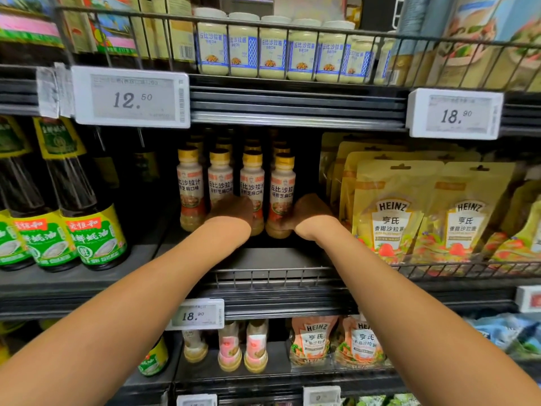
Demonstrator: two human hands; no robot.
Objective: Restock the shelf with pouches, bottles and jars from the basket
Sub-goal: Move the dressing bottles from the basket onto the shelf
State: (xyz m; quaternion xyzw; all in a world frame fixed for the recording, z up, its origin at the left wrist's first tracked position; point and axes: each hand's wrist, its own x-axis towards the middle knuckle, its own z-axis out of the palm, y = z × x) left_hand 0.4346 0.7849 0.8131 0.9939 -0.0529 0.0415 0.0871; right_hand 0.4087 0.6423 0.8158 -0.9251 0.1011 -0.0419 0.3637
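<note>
Four front dressing bottles with gold caps stand in a row on the middle shelf [272, 256], with more rows behind them. My left hand [231, 211] reaches in, its back toward me, covering the lower part of the second bottle [220, 178] and the edge of the third bottle [252, 180]; its fingers are hidden. My right hand [312, 213] is against the right side of the fourth bottle [282, 190], with the thumb across its lower front. No basket is in view.
Yellow Heinz pouches [392, 212] hang close to the right of my right hand. Dark oyster sauce bottles [85, 206] stand at left. White jars [272, 51] line the top shelf behind a wire rail. Price tags [131, 96] jut out from the shelf edges. Below sit more bottles and pouches.
</note>
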